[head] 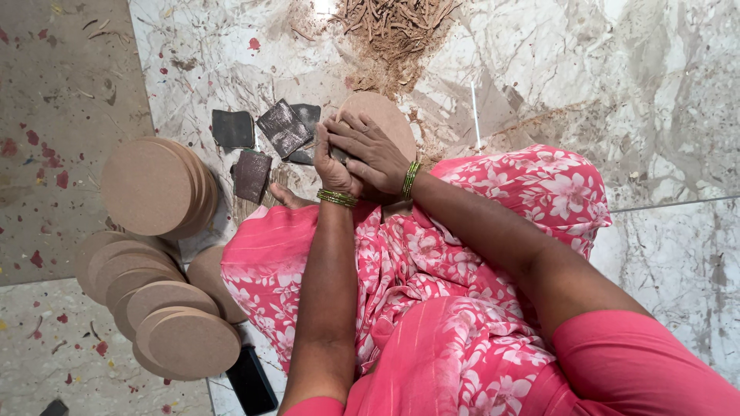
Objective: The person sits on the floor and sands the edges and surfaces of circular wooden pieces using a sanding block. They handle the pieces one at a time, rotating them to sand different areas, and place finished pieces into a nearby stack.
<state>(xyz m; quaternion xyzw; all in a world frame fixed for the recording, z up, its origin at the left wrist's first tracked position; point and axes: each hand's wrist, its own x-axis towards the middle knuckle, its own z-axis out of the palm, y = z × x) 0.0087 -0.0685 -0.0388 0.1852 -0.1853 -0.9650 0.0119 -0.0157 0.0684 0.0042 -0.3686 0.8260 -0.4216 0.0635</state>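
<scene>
A round tan wooden disc [388, 115] stands on edge in front of my knees, on pink flowered cloth [432, 254]. My right hand [375, 148] lies over the disc's near edge and grips it. My left hand [331, 163] presses against the right one, closed on a small dark piece of sandpaper [340, 155] at the disc's edge. Most of that piece is hidden between my fingers. Both wrists carry green bangles.
Several dark sandpaper squares [283, 127] lie on the marble floor left of my hands. A stack of similar discs [150, 185] and a fanned row of more discs [166, 312] sit at the left. Sawdust and wood shavings [393, 35] are piled ahead. A black phone [250, 379] lies by my left knee.
</scene>
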